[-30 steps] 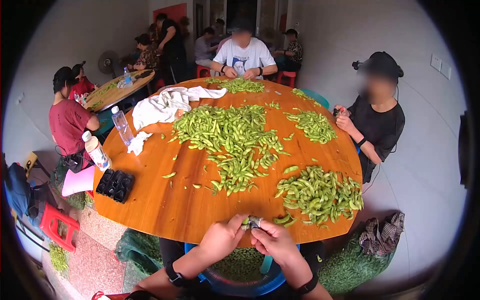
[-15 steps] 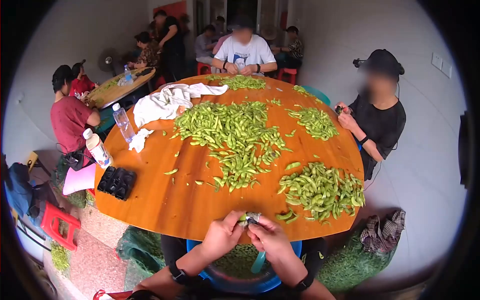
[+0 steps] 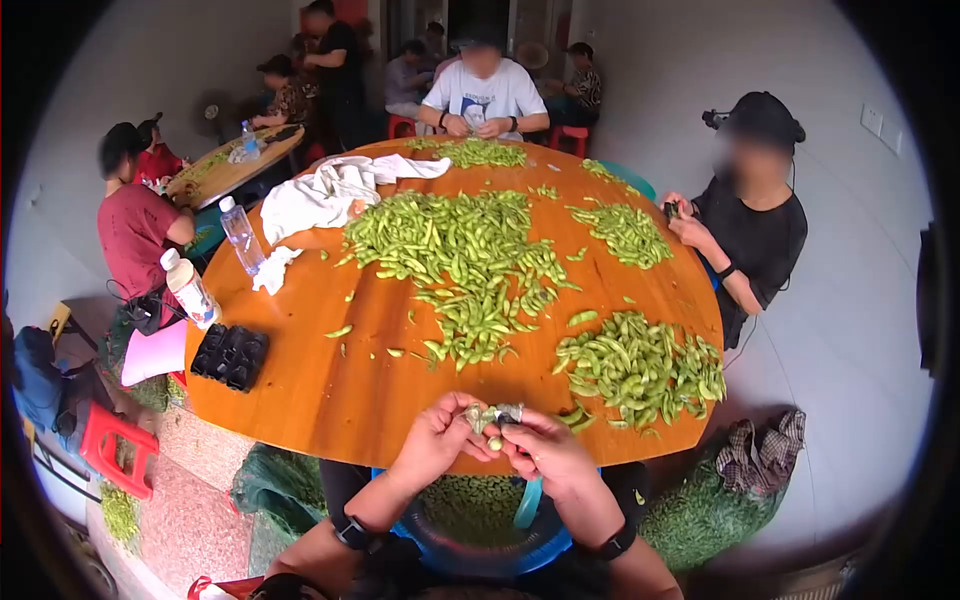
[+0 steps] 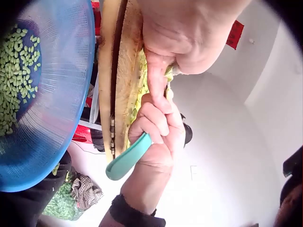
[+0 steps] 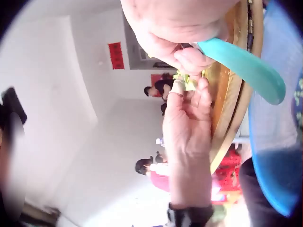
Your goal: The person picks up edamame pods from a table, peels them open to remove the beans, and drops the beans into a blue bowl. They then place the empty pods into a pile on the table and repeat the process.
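Note:
Over the table's near edge, my left hand (image 3: 436, 442) pinches a split green soybean pod (image 5: 189, 86) between thumb and fingers. A pale bean (image 3: 495, 443) shows below the pod, between the two hands. My right hand (image 3: 556, 458) meets it from the right, its fingers curled around a tool with a teal handle (image 4: 129, 157). The handle sticks out below the fist; the tool's working end is hidden in the fingers. Beneath both hands stands a blue mesh basket (image 4: 86, 71) with shelled beans (image 4: 16, 78) in it.
The round wooden table (image 3: 300, 400) bears a large middle heap of pods (image 3: 450, 235) and a nearer right heap (image 3: 640, 370). A black tray (image 3: 230, 357), bottles (image 3: 190, 288) and a white cloth (image 3: 320, 200) lie left. People sit across and at the right.
Between my hands the pod has come apart, and a bean now shows below it. My left fingers have spread a little. The view has tipped slightly, shifting the table upward.

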Demonstrator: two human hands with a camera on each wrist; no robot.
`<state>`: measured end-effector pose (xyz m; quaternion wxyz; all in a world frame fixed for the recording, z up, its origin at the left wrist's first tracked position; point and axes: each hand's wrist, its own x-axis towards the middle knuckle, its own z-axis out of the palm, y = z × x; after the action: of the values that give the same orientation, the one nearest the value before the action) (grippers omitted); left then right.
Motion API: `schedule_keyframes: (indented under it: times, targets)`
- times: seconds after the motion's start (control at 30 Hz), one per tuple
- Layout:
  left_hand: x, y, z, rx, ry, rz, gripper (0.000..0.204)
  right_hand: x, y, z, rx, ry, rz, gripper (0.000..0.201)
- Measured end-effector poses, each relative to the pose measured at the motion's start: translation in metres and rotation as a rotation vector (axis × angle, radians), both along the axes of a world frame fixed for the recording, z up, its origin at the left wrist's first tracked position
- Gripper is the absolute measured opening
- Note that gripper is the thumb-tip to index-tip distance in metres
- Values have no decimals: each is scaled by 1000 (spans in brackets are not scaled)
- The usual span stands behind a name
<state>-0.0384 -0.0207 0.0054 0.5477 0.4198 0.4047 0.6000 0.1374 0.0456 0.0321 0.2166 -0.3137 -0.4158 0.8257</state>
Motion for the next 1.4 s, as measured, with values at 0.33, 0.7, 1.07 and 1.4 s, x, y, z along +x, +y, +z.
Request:
schedule_keyframes:
  times: [0.33,0.7,1.07,1.4]
  targets:
    - [7,-2,17,-104,329,161,17,1,-1,-5,541,-232,-338,20]
    - [-94,32,12,-67,1593,625,19,48,23,-16,848,-456,-423,10]
    - [3,-1,22,39,523,250,24,7,-13,15,384,-225,-1,21]
    - [22,-7,8,233,899,330,28,7,-23,7,424,-247,-44,21]
